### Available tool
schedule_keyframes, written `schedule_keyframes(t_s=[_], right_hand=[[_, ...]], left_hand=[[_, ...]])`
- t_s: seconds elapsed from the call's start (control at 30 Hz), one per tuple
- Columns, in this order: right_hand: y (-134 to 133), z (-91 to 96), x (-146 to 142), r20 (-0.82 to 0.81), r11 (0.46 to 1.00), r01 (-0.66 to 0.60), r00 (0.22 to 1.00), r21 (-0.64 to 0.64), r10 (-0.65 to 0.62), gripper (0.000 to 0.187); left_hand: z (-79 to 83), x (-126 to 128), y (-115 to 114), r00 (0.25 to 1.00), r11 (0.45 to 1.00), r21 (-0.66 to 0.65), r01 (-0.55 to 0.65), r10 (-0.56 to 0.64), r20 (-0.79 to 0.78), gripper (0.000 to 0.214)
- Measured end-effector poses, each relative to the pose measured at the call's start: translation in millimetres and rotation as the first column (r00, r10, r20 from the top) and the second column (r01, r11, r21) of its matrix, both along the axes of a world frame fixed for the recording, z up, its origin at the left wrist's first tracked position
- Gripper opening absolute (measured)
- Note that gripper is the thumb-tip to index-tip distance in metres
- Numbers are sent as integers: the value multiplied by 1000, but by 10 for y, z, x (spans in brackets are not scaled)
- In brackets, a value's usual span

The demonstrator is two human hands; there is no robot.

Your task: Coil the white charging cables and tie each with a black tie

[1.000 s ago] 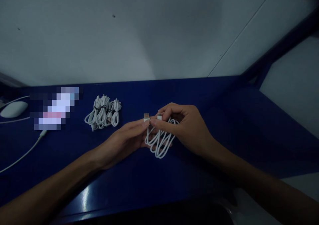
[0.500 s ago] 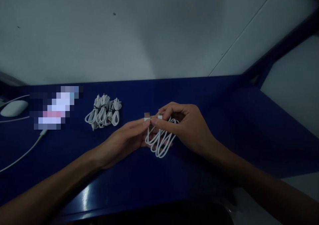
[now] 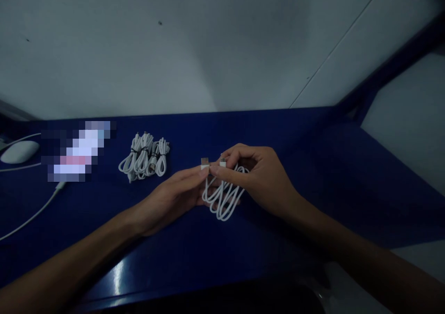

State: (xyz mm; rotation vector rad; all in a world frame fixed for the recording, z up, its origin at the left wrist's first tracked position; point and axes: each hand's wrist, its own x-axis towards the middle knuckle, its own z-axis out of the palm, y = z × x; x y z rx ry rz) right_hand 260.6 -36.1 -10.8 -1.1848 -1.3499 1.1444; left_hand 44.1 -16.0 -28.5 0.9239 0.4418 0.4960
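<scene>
Between both hands is a white USB cable (image 3: 224, 207), gathered in several loose loops that hang toward me. My left hand (image 3: 182, 186) is closed on it, its thumb against the wide USB plug (image 3: 205, 163), which points away from me. My right hand (image 3: 260, 172) pinches the cable beside its smaller plug (image 3: 223, 162), which stands next to the wide one. The right fingers also close over the upper part of the loops. Some fingers of the left hand lie behind the loops and are partly hidden.
Several white cable bundles (image 3: 144, 156) with dark ties lie on the blue table (image 3: 194, 263) to the left. Farther left are a pixelated phone-like device (image 3: 78, 151) with a cable plugged in and a white rounded object (image 3: 20, 151). A pale wall (image 3: 139, 63) rises behind the table.
</scene>
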Motion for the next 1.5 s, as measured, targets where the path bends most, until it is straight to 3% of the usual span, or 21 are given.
schedule_keyframes(t_s=[0.77, 1.5], right_hand=[[2, -17, -9, -7, 999, 6, 1000, 36, -6, 31], [0, -15, 0, 16, 1000, 3, 1000, 25, -3, 37]], left_hand=[[4, -11, -2, 1000, 1000, -12, -6, 6, -16, 44], [8, 2, 0, 1000, 1000, -19, -2, 1, -12, 42]])
